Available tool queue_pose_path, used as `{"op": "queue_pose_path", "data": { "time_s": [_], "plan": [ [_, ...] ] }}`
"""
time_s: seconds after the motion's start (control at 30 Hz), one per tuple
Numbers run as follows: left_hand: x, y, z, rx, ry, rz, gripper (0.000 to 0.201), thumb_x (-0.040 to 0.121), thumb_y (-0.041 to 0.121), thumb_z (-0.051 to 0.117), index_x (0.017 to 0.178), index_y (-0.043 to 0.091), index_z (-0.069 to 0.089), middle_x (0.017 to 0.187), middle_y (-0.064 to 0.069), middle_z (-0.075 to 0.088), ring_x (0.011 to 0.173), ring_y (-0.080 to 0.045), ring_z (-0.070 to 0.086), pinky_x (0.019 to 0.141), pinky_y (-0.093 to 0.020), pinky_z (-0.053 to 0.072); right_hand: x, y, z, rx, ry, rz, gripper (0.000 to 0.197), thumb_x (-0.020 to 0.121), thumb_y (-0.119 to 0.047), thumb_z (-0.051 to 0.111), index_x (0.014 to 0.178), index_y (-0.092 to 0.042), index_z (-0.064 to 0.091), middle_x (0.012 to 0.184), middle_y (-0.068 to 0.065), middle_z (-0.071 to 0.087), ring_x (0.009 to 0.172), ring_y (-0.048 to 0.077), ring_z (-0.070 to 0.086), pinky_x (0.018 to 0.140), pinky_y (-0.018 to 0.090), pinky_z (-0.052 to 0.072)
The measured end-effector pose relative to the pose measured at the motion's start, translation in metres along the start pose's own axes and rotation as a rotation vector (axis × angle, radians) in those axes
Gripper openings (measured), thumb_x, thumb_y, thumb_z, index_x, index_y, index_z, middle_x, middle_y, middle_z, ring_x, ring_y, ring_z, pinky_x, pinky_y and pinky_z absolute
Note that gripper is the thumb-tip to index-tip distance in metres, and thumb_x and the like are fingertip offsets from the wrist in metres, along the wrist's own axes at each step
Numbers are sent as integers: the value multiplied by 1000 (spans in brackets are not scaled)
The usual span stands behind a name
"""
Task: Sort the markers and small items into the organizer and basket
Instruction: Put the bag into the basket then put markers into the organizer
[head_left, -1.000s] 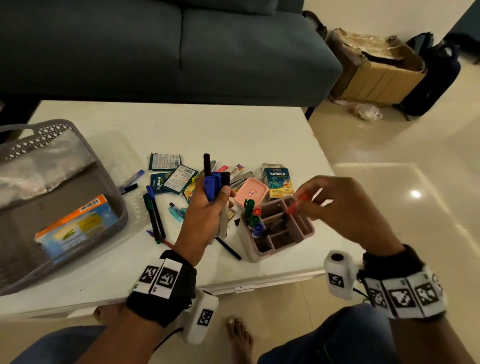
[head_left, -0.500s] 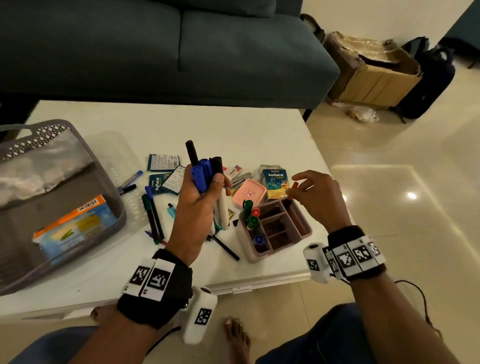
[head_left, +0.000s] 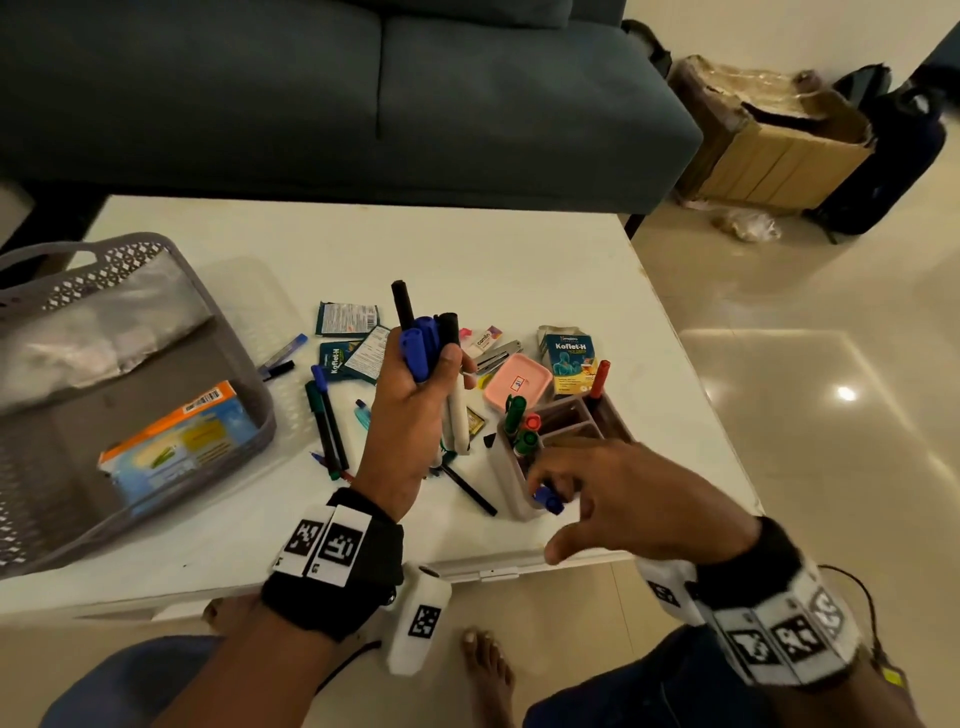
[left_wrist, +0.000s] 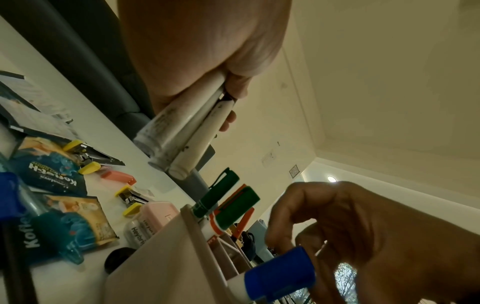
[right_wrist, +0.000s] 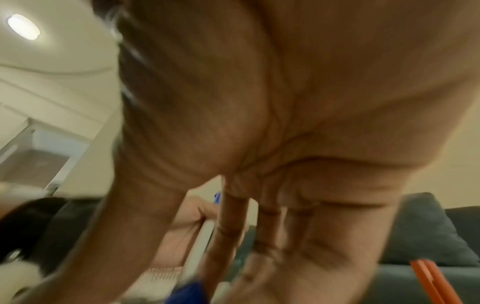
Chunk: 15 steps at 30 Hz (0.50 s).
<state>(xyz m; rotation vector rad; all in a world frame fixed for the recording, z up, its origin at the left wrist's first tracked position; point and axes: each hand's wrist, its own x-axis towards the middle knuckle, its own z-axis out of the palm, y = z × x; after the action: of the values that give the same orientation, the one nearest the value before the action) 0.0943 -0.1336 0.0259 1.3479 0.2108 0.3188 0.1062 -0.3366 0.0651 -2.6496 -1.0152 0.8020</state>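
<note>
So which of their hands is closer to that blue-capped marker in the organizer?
The right hand: its fingertips are at the blue-capped marker. The left hand is raised off to the left, gripping a bundle of markers.

We read "Koflet-H" on the box (head_left: 569, 364) and the dark sachets (head_left: 335, 358). The white bottle (left_wrist: 137, 231) text is too blurred.

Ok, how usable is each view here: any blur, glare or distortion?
Head view: sharp, wide-angle bend at the edges, lamp glare on the glossy floor tiles. Left wrist view: mostly crisp, strongly warped, blue-capped marker soft up close. Right wrist view: motion-blurred, right hand fills the frame.
</note>
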Motion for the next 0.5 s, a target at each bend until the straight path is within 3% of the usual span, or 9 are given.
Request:
{"op": "queue_pose_path", "data": {
  "time_s": [0.13,0.23,0.3,0.37,0.43,0.5],
  "plan": [
    [1,-4,0,18,2,-22,14,101,12,50,114,15,52,92,-9,63,80,-6,63,74,-14,50,14,5,12,-4,209,-45,17,85,-31,70,102,-30,68,106,-19,62,89,2,56,80,23,52],
    [-1,-3,3,4,-33,-33,17,101,13,50,118,10,51,92,-7,64,86,-18,65,78,-19,52,9,11,3,121,452,33,15,82,-26,71,97,-30,69,102,-18,66,84,-1,59,69,10,47],
    [0,1,4,9,-52,-24,18,101,13,49,119,11,49,93,-4,66,88,-22,68,80,-23,54,11,10,-4,228,568,82,22,81,-24,73,99,-31,63,88,-19,66,75,-2,63,61,9,46],
    [-1,3,4,8,-59,-24,15,101,14,50,116,14,50,95,-6,67,91,-27,70,84,-31,56,19,10,-5,298,603,117,31,81,-24,76,103,-31,55,82,-15,64,67,-1,63,57,13,45],
    [-5,2,4,2,-50,-37,19,100,15,51,117,9,50,99,-14,67,95,-31,70,89,-40,56,31,13,1,346,599,147,33,80,-22,79,100,-28,55,79,-12,64,64,0,61,58,16,45],
    [-11,0,7,24,-31,-40,28,98,19,55,122,5,51,105,-18,67,99,-31,68,91,-39,54,40,18,8,405,593,164,31,77,-21,82,95,-27,58,75,-8,65,64,3,63,61,25,51]
  ]
}}
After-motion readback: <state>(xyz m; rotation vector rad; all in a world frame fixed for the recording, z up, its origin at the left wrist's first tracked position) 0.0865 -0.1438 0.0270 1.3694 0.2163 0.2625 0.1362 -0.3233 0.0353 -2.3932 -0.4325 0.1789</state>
